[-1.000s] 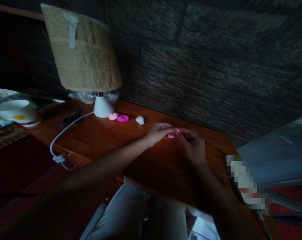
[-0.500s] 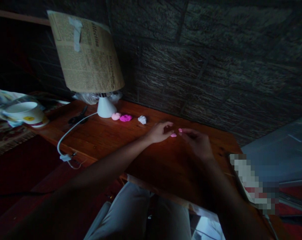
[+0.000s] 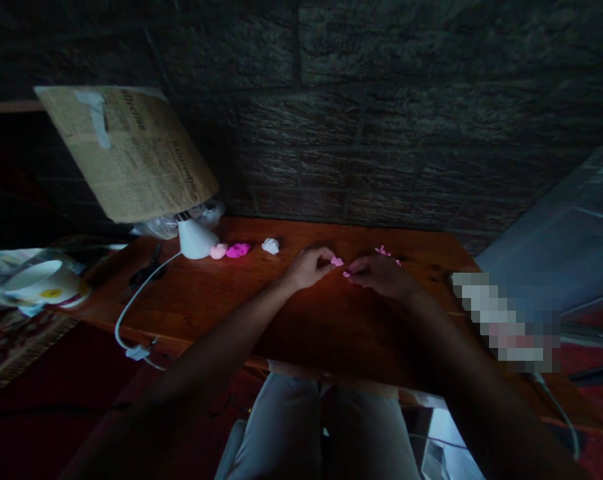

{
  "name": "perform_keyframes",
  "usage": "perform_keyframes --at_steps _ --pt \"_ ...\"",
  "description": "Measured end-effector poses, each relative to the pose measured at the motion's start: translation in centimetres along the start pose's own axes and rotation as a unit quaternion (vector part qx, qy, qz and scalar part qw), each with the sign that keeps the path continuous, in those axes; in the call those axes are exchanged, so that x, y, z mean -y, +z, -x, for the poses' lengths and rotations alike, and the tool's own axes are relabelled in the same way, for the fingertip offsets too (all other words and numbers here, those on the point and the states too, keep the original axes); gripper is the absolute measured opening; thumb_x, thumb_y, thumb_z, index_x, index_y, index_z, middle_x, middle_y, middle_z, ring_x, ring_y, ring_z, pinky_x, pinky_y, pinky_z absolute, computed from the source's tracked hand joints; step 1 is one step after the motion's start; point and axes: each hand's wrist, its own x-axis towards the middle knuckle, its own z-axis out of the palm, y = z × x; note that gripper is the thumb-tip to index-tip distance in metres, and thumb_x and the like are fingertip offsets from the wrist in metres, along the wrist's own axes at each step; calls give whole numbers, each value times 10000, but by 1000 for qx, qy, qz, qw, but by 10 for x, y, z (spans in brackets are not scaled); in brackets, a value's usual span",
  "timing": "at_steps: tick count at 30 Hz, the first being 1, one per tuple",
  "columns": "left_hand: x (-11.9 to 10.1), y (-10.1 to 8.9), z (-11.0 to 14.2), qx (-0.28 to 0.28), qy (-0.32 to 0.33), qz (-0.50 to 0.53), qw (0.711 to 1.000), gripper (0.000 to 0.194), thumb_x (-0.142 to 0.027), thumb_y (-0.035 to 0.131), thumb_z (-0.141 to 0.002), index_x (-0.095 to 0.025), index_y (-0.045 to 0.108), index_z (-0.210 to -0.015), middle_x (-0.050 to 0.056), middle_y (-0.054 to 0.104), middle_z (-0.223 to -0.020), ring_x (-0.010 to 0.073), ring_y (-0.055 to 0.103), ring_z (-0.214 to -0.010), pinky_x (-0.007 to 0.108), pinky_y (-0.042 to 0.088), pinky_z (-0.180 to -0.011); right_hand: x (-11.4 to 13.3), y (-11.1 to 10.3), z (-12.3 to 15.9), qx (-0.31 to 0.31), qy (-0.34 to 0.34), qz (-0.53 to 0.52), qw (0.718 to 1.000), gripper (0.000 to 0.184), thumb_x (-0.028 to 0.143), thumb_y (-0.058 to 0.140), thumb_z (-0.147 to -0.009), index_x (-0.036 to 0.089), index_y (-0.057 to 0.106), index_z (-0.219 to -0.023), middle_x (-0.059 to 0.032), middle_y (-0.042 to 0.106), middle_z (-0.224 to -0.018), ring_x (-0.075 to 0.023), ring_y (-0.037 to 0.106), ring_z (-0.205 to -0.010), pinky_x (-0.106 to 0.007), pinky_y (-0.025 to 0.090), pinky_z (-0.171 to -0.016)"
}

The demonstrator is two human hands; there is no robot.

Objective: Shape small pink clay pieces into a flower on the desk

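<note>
Over the wooden table (image 3: 301, 327), my left hand (image 3: 308, 268) pinches a small piece of pink modelling clay (image 3: 336, 261) at its fingertips. My right hand (image 3: 384, 275) is closed on another bit of pink clay (image 3: 346, 274), just right of and below the first. The two pieces are close but look apart. Behind my right hand lie more small pink clay pieces (image 3: 382, 251), partly hidden by it. Farther left on the table sit a white lump (image 3: 270, 246), a magenta lump (image 3: 238, 250) and a pale pink lump (image 3: 218, 251).
A lamp with a newspaper-covered shade (image 3: 131, 157) stands at the back left, its white cable (image 3: 124, 313) hanging over the front edge. Dark scissors (image 3: 148, 270) and a white paper tub (image 3: 48, 283) are left of it. A blurred-out object (image 3: 501, 320) lies at the right edge.
My view has turned to the right. My left hand now holds a pink piece at its fingertips, and my right hand has come lower and closer to it. Pink pieces behind my right hand have come into view.
</note>
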Motion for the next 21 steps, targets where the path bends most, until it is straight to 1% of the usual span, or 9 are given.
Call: perform_keyframes --at_steps 2,5,7,10,13,16,19,21 --pt "0 0 -1 -20 -4 55 998 124 -155 668 -844 -171 684 -967 61 752 -986 173 696 -905 321 530 -852 -1 -2 -1 -23 -12 -25 999 153 304 701 -770 212 763 -875 -22 770 -764 -174 685 -629 -266 512 -595" --pt "-3 -1 -2 -38 -5 121 992 151 -216 697 -841 -164 677 -982 63 749 -951 155 690 -851 290 534 -789 -2 -1 -3 -105 -33 -51 993 212 339 659 -817 209 772 -941 -27 756 -735 -188 692 -667 -279 516 -637" --pt "-6 -2 -3 -49 -2 149 988 186 -249 721 -827 -159 678 -984 69 747 -952 151 686 -848 279 530 -776 0 0 -4 -131 -57 -66 988 255 375 640 -840 204 781 -965 -33 747 -721 -193 689 -679 -286 510 -648" --pt "-10 -2 -2 -55 3 171 984 252 -246 730 -811 -161 679 -1044 69 743 -972 147 680 -862 266 526 -763 4 3 -3 -119 -92 -98 984 271 397 651 -827 201 793 -949 -29 734 -697 -181 662 -647 -282 489 -623" --pt "-12 -1 -1 -47 4 160 986 285 -234 705 -825 -173 695 -1103 57 736 -936 135 658 -802 252 513 -696 9 3 -1 -112 -105 -117 981 281 429 659 -820 207 801 -918 -14 711 -653 -160 626 -594 -276 465 -590" --pt "-12 -2 0 -50 11 143 988 265 -257 709 -833 -173 719 -1084 53 730 -899 132 638 -751 260 512 -670 12 1 1 -103 -104 -129 981 301 479 681 -802 222 805 -897 0 699 -631 -141 598 -546 -272 454 -568" --pt "-13 -4 1 -54 39 115 991 237 -260 713 -843 -174 728 -1063 70 733 -953 141 650 -795 275 527 -705 14 1 2 -103 -104 -135 980 326 510 686 -794 222 807 -888 0 700 -633 -136 598 -540 -270 452 -561" --pt "-14 -4 1 -60 56 89 993 223 -259 711 -851 -172 733 -1055 74 727 -949 139 646 -789 270 521 -692 14 2 2 -109 -104 -133 980 324 506 685 -793 216 806 -872 -1 692 -617 -138 601 -538 -271 447 -558"
